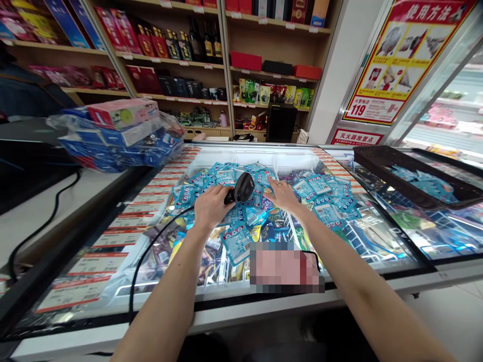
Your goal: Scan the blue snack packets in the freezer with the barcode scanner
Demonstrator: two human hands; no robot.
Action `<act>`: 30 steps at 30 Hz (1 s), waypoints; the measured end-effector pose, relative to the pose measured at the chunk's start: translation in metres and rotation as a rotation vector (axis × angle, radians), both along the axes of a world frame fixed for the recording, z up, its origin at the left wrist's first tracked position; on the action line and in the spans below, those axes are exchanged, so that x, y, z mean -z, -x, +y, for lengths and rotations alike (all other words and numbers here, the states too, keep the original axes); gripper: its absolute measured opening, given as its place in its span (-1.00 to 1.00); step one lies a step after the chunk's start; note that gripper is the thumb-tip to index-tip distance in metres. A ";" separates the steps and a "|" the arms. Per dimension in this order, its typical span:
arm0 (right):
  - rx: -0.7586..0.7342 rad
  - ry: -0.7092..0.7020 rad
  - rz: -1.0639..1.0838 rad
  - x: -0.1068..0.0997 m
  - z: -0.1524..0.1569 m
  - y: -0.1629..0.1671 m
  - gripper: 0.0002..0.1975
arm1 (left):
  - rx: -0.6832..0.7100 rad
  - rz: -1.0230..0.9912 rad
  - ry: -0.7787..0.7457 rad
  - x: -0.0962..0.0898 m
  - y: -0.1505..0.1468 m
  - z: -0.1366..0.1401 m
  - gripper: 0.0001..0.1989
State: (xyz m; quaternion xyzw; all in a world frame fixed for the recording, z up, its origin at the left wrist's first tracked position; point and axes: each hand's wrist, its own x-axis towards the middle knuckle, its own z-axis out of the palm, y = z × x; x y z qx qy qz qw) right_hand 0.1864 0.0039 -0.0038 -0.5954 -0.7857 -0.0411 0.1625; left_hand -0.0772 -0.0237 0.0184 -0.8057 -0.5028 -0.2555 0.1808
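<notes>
My left hand [212, 205] is wrapped around the handle of a black barcode scanner [244, 188], whose cable runs down past my left forearm. Over the pile of flat blue packets [226, 176], my right hand [283, 195] stretches out its fingers, with the fingertips at the packets near the middle. I cannot tell whether they press on one. One blue packet [237, 245] lies apart, nearer to me. More blue packets [326, 201] are spread to the right of my right hand. All lie on the glass top of a chest freezer [222, 314].
A phone-like object [287, 269], its screen blurred out, rests at the freezer's front edge. A dark brown basket [377, 176] with blue packets stands at right. Plastic-wrapped boxes [121, 136] sit at left. Price labels [94, 264] line the glass. Stocked shelves [173, 58] stand behind.
</notes>
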 end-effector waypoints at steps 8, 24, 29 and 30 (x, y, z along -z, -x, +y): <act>-0.115 -0.083 -0.011 0.000 -0.033 -0.019 -0.47 | 0.028 0.009 -0.013 0.000 -0.002 0.000 -0.67; 0.088 -0.072 0.134 0.004 -0.042 -0.004 -0.42 | 0.104 0.083 0.023 0.001 -0.007 -0.003 -0.69; 0.083 -0.035 0.258 0.009 -0.045 -0.014 -0.34 | 0.104 0.079 0.041 0.001 -0.008 -0.003 -0.67; 0.070 -0.037 0.281 0.011 -0.045 -0.017 -0.31 | 0.106 0.077 0.044 0.001 -0.009 -0.003 -0.67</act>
